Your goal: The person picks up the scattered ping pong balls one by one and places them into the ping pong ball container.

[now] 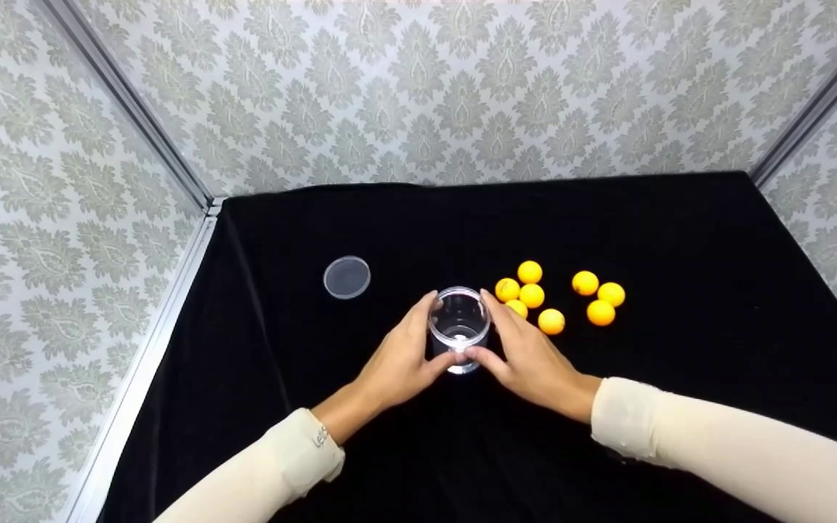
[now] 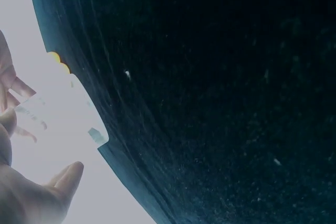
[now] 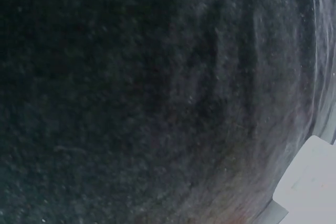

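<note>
In cream sleeves (image 1: 738, 436), the left hand (image 1: 394, 367) and right hand (image 1: 537, 365) hold a clear cylindrical jar (image 1: 460, 330) from both sides, fingers and thumbs curved round its wall, the thumbs nearly meeting on the near face; it stands upright and open-topped over the centre of the black cloth (image 1: 716, 312). Beyond the right hand lie orange table-tennis balls (image 1: 532, 296), five clustered and three farther right; a clear round lid (image 1: 346, 277) lies to the left, before a damask-patterned wall (image 1: 462, 94).
</note>
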The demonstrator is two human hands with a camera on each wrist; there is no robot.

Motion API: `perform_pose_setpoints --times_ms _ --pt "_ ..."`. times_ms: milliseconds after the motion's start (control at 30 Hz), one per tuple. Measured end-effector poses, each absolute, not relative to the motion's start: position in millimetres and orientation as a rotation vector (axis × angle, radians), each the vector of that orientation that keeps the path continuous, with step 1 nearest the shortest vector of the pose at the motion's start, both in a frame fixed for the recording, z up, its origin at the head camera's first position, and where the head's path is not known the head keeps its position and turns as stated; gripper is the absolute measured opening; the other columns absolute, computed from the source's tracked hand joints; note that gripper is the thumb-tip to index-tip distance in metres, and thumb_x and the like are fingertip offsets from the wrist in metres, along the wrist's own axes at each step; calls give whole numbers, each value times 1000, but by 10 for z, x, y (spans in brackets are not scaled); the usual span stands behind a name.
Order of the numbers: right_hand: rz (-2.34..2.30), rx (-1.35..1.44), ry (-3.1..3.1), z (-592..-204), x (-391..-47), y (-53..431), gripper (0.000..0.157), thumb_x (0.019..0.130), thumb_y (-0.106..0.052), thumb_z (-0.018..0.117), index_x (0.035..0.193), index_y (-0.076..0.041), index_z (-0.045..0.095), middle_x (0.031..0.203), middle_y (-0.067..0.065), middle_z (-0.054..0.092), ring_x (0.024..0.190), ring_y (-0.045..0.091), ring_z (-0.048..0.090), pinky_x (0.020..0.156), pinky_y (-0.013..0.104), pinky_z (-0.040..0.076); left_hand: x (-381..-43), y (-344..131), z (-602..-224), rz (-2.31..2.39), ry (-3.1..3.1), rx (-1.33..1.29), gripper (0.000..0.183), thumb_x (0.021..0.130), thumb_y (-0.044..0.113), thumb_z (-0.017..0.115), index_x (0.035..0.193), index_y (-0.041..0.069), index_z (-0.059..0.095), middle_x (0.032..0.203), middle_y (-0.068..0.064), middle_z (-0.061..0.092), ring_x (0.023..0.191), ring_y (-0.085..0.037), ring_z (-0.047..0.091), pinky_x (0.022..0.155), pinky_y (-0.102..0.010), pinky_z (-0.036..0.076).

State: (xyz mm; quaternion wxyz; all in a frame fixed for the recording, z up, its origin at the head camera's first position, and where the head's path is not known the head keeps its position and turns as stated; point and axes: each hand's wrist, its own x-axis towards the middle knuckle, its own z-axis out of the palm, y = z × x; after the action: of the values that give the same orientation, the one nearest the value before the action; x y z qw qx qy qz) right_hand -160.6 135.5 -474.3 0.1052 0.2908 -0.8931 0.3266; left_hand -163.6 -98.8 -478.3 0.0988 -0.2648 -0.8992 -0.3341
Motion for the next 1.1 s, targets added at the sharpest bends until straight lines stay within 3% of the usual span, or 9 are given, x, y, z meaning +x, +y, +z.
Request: perform_pose_setpoints --times_ms 500,867,1100 --pt "966 840 -2625 -4909 -1537 1367 82 96 -45 67 158 -4 33 155 15 48 140 24 51 113 41 46 -1555 -969 -4931 -977 -2658 -761 91 89 41 78 154 -1 30 146 -13 55 132 -27 58 113 -39 47" --pt "973 828 -2651 -4888 -1543 1384 83 96 -47 66 158 -3 33 157 14 46 142 24 49 116 43 43 -1577 -966 -4934 -971 -2657 -763 92 90 51 74 154 1 31 144 -14 56 130 -26 59 110 -42 49" --pt "1002 823 -2692 -4841 -1554 1447 88 93 -58 65 161 -14 28 155 5 47 139 17 50 116 42 43 -1614 -977 -4931 -1075 -2654 -766 94 84 47 82 152 2 34 142 -12 55 127 -25 60 110 -39 48"
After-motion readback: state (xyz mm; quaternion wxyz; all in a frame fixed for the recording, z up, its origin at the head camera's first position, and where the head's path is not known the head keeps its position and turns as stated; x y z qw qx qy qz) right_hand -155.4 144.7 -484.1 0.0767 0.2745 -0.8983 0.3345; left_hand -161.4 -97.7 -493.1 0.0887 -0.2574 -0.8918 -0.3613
